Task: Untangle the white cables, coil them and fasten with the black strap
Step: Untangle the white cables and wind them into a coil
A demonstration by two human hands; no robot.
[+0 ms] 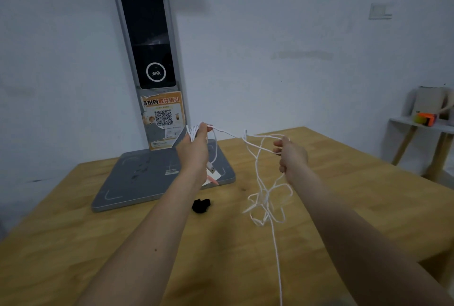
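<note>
My left hand (195, 148) is raised above the table and grips a small bundle of coiled white cable (192, 132); a USB plug (211, 167) dangles below it. From that hand a strand runs right to my right hand (291, 153), which pinches the white cables (266, 201). Below the right hand the cables hang in a tangled knot over the wooden table (356, 183), and one strand trails down toward the bottom edge of the view. The black strap (201, 205) lies crumpled on the table between my forearms.
A grey scanner stand (137, 178) with a tall upright post and a dark screen sits at the back left of the table, against the wall. A white side table (422, 126) with an orange object stands at the far right.
</note>
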